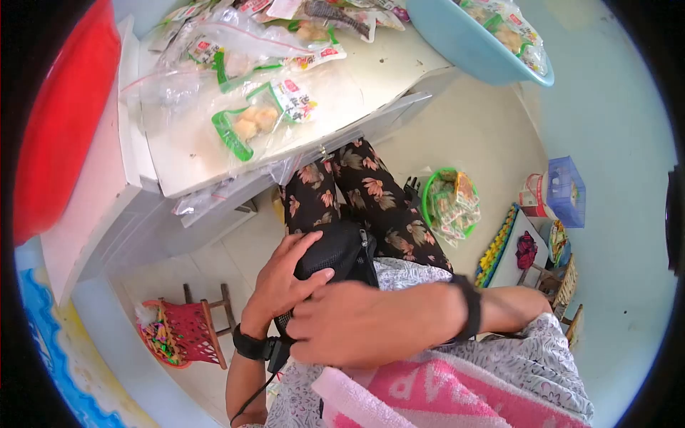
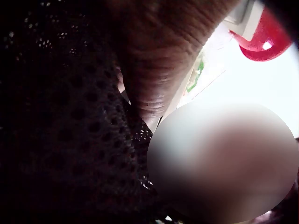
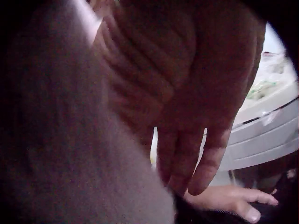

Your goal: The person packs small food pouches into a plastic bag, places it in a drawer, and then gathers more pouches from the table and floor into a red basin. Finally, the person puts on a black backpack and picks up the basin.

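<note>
A black mesh pouch (image 1: 332, 251) with a zipper lies on the person's lap, against the belly. My left hand (image 1: 287, 277) rests on its left side, thumb and index finger spread over the top. In the left wrist view the pouch's perforated fabric (image 2: 88, 121) fills the left side, close beside the left hand (image 2: 156, 60). Across the front of the body reaches my right hand (image 1: 349, 322), its fingers fairly straight over the lower part of the pouch. The right wrist view shows the right hand's fingers (image 3: 210, 158) extended just above the left hand, with nothing gripped.
Ahead stands a white table (image 1: 342, 93) with clear plastic bags and a packaged snack (image 1: 257, 121). A blue basin (image 1: 471, 43) holds more packets. On the floor are a green basket (image 1: 429, 196) of packets and a red chair (image 1: 189, 332). A pink towel (image 1: 428, 389) drapes over the torso.
</note>
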Demonstrator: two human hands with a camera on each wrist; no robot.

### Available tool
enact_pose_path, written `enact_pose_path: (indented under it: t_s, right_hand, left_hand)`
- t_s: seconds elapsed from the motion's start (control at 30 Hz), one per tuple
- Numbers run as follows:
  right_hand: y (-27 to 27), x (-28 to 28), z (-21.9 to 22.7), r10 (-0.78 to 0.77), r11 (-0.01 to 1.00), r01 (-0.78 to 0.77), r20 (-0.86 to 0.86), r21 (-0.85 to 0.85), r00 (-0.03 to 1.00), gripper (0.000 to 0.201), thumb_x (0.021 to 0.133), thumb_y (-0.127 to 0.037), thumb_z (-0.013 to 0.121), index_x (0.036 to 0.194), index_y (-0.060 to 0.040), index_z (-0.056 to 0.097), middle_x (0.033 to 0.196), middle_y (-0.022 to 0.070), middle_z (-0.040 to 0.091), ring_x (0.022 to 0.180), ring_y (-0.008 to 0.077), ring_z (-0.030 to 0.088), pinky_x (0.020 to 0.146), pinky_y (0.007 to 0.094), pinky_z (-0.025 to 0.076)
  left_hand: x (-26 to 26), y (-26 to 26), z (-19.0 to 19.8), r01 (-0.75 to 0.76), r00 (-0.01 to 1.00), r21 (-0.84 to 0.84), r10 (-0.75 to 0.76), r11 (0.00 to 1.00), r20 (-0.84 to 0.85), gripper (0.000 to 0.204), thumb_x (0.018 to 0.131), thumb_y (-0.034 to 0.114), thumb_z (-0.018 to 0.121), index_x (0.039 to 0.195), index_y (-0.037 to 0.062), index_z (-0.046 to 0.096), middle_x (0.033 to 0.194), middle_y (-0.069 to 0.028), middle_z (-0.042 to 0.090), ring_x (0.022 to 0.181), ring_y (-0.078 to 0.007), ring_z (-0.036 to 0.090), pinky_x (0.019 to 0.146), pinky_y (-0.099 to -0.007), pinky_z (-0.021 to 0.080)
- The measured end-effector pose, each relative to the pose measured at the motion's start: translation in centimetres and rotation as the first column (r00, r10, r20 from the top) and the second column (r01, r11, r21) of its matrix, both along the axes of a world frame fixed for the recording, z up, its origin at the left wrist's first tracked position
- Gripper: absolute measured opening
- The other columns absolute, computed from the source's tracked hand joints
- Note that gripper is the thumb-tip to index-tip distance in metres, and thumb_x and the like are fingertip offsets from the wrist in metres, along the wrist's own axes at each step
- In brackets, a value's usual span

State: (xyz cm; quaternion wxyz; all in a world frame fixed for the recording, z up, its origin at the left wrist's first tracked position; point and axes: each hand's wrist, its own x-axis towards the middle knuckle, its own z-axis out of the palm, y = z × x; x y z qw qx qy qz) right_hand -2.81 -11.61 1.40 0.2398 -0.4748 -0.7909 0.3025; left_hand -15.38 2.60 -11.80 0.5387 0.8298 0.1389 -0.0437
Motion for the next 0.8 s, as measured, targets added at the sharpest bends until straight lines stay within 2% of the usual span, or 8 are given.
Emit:
enact_pose_path:
  t_s: [0.1,0.17,0.2,0.23,0.27,0.33,0.57,0.8]
  right_hand:
    - [-2.2,5.9,2.1,-0.160,0.987,0.147,-0.245,-0.070,0.956,0.037,0.074,-0.012,0.078,0.109,-0.0083,0.067,0.129,0.0121,0.064,0.112,0.0327,0.064,0.087,0.0441,0.056]
    - [-4.5,7.9,1.1,-0.387,0.915,0.384,0.002,-0.120,0.922,0.034,0.073,-0.008,0.078,0.105,-0.0098,0.068,0.126,0.0100,0.065,0.117,0.0348,0.062,0.093,0.0448,0.055]
    - [-5.4,8.3,0.0,-0.414,0.886,0.440,0.174,-0.150,0.893,0.037,0.072,-0.005,0.079,0.106,-0.0110,0.069,0.139,0.0109,0.060,0.125,0.0360,0.058,0.099,0.0464,0.053]
    - [-6.0,8.4,-1.3,-0.405,0.894,0.428,0.167,-0.133,0.899,0.037,0.071,-0.005,0.079,0.107,-0.0113,0.069,0.143,0.0111,0.057,0.128,0.0363,0.056,0.101,0.0470,0.052]
    - [-6.4,8.5,-2.7,-0.396,0.902,0.415,0.161,-0.114,0.904,0.038,0.071,-0.005,0.079,0.107,-0.0117,0.070,0.148,0.0114,0.054,0.131,0.0367,0.055,0.103,0.0475,0.051]
    - [-6.6,8.5,-4.7,-0.354,0.919,0.371,0.137,-0.134,0.925,0.040,0.071,-0.006,0.080,0.109,-0.0130,0.071,0.160,0.0116,0.045,0.139,0.0372,0.049,0.110,0.0481,0.047]
    - [-4.6,8.0,-7.7,-0.269,0.958,0.280,0.140,-0.067,0.953,0.027,0.070,-0.006,0.078,0.096,-0.0103,0.071,0.155,0.0122,0.052,0.139,0.0365,0.051,0.109,0.0482,0.048]
    - [-1.9,7.0,-4.5,-0.216,0.976,0.209,0.234,0.054,0.948,0.020,0.073,-0.005,0.072,0.092,-0.0063,0.067,0.137,0.0149,0.065,0.125,0.0376,0.063,0.099,0.0451,0.056]
  left_hand:
    - [-0.2,0.0,0.1,-0.018,0.999,0.000,0.018,1.000,0.027,0.071,0.088,0.041,0.078,0.147,0.0099,0.055,0.142,-0.0180,0.056,0.133,-0.0369,0.055,0.111,-0.0414,0.045]
    - [-0.2,0.0,0.7,-0.062,0.997,-0.024,0.061,0.998,-0.040,0.071,0.087,0.041,0.078,0.147,0.0106,0.056,0.143,-0.0179,0.055,0.133,-0.0370,0.055,0.111,-0.0415,0.045]
    - [-0.4,-0.1,0.3,-0.071,0.997,-0.029,0.070,0.997,-0.032,0.071,0.087,0.041,0.079,0.147,0.0108,0.056,0.143,-0.0179,0.055,0.133,-0.0369,0.055,0.111,-0.0416,0.045]
    - [-0.4,-0.2,0.0,-0.076,0.997,-0.035,0.075,0.996,-0.021,0.072,0.087,0.041,0.079,0.147,0.0109,0.056,0.143,-0.0179,0.055,0.133,-0.0369,0.055,0.111,-0.0417,0.045]
    - [-0.3,-0.1,0.3,-0.061,0.998,-0.038,0.061,0.997,-0.023,0.072,0.086,0.030,0.081,0.149,0.0086,0.055,0.143,-0.0186,0.054,0.131,-0.0349,0.056,0.112,-0.0403,0.043]
    - [-0.3,-0.1,0.3,-0.072,0.997,-0.037,0.072,0.997,-0.020,0.072,0.085,0.036,0.081,0.148,0.0105,0.056,0.143,-0.0182,0.055,0.133,-0.0361,0.055,0.111,-0.0411,0.044]
    - [-1.3,0.1,-0.2,-0.129,0.991,-0.128,0.131,0.983,0.013,0.082,0.086,0.039,0.080,0.155,0.0096,0.048,0.145,-0.0201,0.055,0.135,-0.0363,0.054,0.112,-0.0416,0.044]
    - [-1.8,1.8,-0.9,-0.056,0.976,-0.483,0.149,0.874,0.158,0.091,0.088,0.041,0.073,0.163,0.0051,0.035,0.162,-0.0156,0.043,0.148,-0.0272,0.042,0.124,-0.0388,0.027]
